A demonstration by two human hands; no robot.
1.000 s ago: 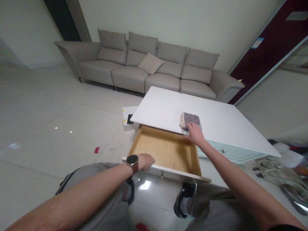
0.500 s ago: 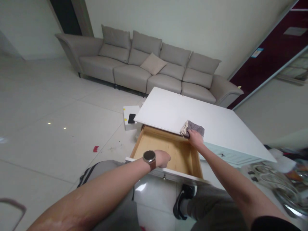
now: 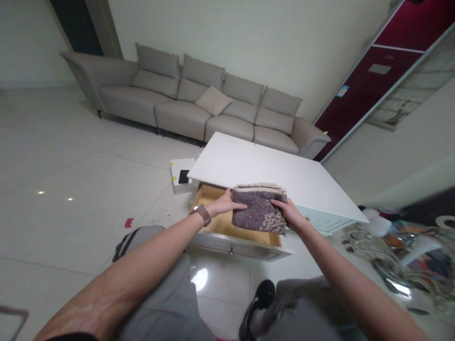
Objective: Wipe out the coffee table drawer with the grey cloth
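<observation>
- Folded cloth (image 3: 259,211): grey-purple with a pale patterned band, held in the air above the open drawer (image 3: 216,222), just in front of the tabletop (image 3: 256,166) edge.
- Left hand (image 3: 224,204): grip closed on the cloth's left edge, thumb on top; a watch (image 3: 201,213) with a brown strap sits on the wrist.
- Right hand (image 3: 290,214): grip closed on the cloth's right edge.
- Drawer: pulled out below the white tabletop, its wooden bottom showing.
- Surroundings: a grey sofa (image 3: 185,99) stands beyond the tabletop; a white box (image 3: 180,175) lies on the floor beside the drawer.
</observation>
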